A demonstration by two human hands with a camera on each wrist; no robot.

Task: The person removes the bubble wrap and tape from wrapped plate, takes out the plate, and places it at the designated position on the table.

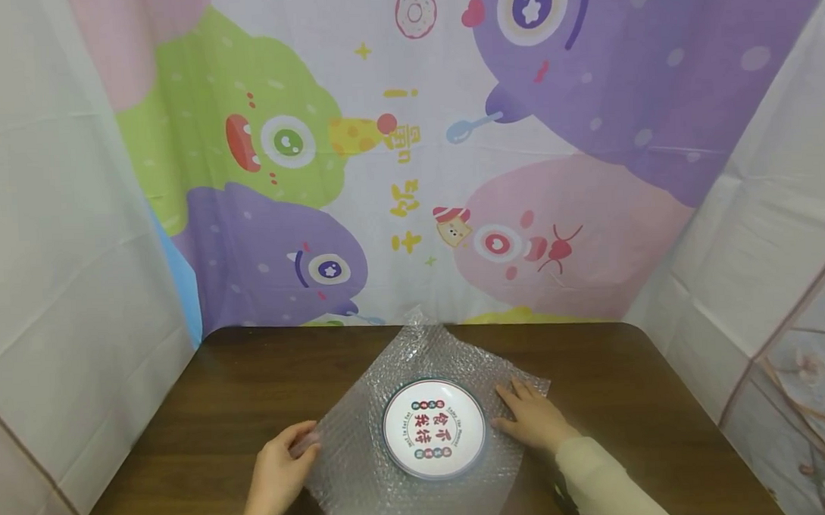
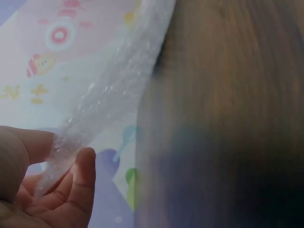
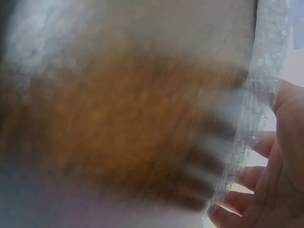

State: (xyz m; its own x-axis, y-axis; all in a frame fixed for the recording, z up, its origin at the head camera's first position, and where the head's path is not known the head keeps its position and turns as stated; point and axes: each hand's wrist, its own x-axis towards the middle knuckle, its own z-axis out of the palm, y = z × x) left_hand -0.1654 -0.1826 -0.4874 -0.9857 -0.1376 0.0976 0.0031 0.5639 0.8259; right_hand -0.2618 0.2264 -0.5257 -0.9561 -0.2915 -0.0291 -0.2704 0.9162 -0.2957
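Note:
A round white plate point(image 1: 435, 429) with a blue rim and printed red lettering lies face up on a sheet of clear bubble wrap point(image 1: 351, 449), whose corners point away, sideways and toward the person. My left hand point(image 1: 282, 465) pinches the sheet's left corner between thumb and fingers. In the left wrist view, that bubble wrap point(image 2: 114, 90) runs up from the thumb and fingertips. To the right of the plate, my right hand point(image 1: 535, 416) rests on the sheet near its right corner with fingers extended and spread. The right wrist view shows those fingers point(image 3: 251, 178) against the wrap.
Under everything is a dark brown wooden table point(image 1: 266, 376) with rounded far corners. A cloth point(image 1: 406, 61) printed with cartoon monsters hangs behind its far edge, and the sheet's far corner reaches that edge. Pale tile-patterned surfaces point(image 1: 64, 247) flank both sides.

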